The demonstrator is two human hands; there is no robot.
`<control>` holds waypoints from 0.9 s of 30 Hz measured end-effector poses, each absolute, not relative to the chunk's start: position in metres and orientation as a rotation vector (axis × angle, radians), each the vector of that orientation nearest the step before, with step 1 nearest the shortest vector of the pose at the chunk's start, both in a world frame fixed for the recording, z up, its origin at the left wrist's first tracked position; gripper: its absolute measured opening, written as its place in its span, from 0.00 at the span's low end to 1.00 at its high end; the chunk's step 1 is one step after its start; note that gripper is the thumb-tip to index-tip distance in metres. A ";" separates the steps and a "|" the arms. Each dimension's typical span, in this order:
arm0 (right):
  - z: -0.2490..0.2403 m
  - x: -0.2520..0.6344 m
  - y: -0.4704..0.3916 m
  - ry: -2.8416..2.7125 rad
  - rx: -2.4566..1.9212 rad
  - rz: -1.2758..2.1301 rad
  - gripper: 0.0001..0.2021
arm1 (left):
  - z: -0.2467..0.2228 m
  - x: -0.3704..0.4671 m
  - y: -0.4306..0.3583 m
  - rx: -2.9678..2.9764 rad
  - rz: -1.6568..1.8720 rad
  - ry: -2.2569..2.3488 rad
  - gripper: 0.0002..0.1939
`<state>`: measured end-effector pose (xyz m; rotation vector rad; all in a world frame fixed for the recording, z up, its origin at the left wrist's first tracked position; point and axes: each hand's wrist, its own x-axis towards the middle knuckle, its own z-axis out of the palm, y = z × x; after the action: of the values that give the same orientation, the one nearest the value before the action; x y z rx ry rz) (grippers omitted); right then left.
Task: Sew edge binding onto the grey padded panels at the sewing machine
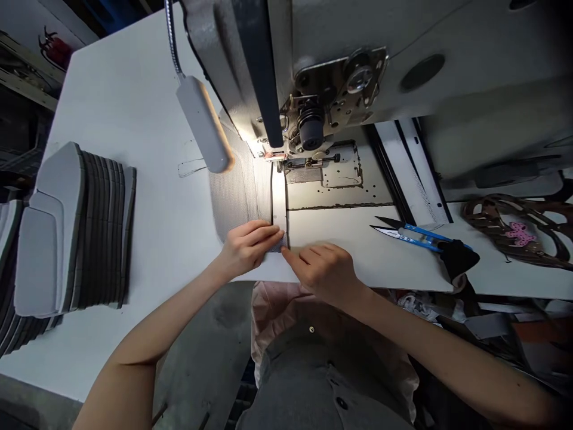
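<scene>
A grey mesh fabric panel [235, 200] lies on the table with its far end under the sewing machine's presser foot [278, 166]. Along its right side runs a pale strip [279, 200] with a dark line beside it. My left hand [246, 248] grips the near end of the panel and strip, its fingers pressed together on top. At the near right corner of the panel, my right hand [324, 269] is closed, with a fingertip against the edge and the other fingers curled in. Whatever lies under the fingertips is hidden.
The sewing machine [358, 71] stands over the work, with a lamp [203, 122] at its left. Stacked grey padded pieces [96, 230] occupy the left side. Blue-handled thread snips [416, 234] and a brown hair claw [514, 230] lie to the right.
</scene>
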<state>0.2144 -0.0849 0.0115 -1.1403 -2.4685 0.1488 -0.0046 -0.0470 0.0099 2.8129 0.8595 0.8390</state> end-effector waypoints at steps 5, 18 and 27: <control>0.014 0.215 -0.070 -2.498 -1.121 0.106 0.15 | 0.007 -0.004 -0.035 2.812 0.835 0.913 0.19; 0.015 0.219 -0.033 -2.591 -1.169 0.108 0.19 | 0.000 -0.001 -0.001 2.834 0.878 0.977 0.17; 0.021 0.220 -0.010 -2.695 -1.339 0.280 0.24 | -0.003 -0.001 0.022 2.810 0.797 1.083 0.17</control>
<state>0.2196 -0.0096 0.0210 -1.3394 -2.6949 0.2798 -0.0009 0.0221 -0.0026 2.8100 1.0827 0.7972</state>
